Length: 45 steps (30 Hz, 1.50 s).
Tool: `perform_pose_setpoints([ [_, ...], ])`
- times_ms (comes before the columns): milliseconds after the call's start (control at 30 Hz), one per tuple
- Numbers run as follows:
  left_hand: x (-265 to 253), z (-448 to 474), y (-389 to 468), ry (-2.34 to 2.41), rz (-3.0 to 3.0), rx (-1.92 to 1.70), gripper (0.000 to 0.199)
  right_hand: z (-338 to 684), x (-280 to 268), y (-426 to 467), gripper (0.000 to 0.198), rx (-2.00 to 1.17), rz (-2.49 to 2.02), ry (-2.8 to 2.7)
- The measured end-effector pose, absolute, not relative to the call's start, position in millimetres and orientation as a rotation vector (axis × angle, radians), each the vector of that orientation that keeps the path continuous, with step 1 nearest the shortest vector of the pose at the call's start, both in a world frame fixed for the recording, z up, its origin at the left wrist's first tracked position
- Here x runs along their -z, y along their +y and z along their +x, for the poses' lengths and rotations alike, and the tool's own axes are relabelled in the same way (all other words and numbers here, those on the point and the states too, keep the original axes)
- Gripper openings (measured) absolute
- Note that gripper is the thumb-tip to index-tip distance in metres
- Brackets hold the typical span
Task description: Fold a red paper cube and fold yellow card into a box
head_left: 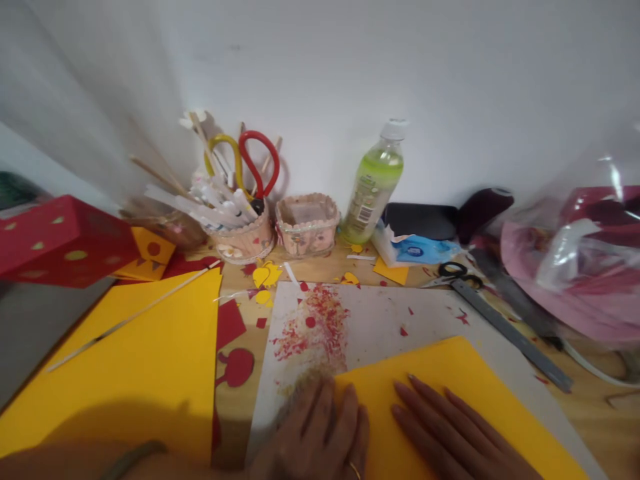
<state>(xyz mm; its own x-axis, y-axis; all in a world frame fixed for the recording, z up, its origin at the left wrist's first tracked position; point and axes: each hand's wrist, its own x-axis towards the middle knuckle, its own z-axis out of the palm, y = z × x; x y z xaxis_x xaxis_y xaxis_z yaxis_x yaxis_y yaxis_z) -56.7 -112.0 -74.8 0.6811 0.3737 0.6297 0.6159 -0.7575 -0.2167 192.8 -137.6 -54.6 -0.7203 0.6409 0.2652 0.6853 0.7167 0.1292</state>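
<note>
A yellow sheet of paper [445,360] lies at an angle over a larger white sheet [375,313]. My right hand [455,433] rests flat on the yellow sheet, its fingers stretched out and pointing up and left. My left hand [325,433], with a ring on one finger, lies at that sheet's left edge, fingers slightly bent and apart, partly on the white sheet; its thumb is not visible. Just above the left hand, a patch of red and yellowish crumbs or marks [327,320] covers the white sheet.
More yellow paper [165,347] with a thin stick [135,315] lies left. Behind stand a cup of pens and scissors [245,240], a small pink box [307,233] and a bottle [375,180]. Black-handled scissors [453,270] and a metal ruler [510,333] lie right. Red cutouts [237,367] are scattered.
</note>
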Motion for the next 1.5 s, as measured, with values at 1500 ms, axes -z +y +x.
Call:
perform_pose_setpoints([
  [1500,82,-63,-106,-0.598,-2.63,0.677,0.025,219,42,-143,0.06,0.284,-1.546,-2.659],
])
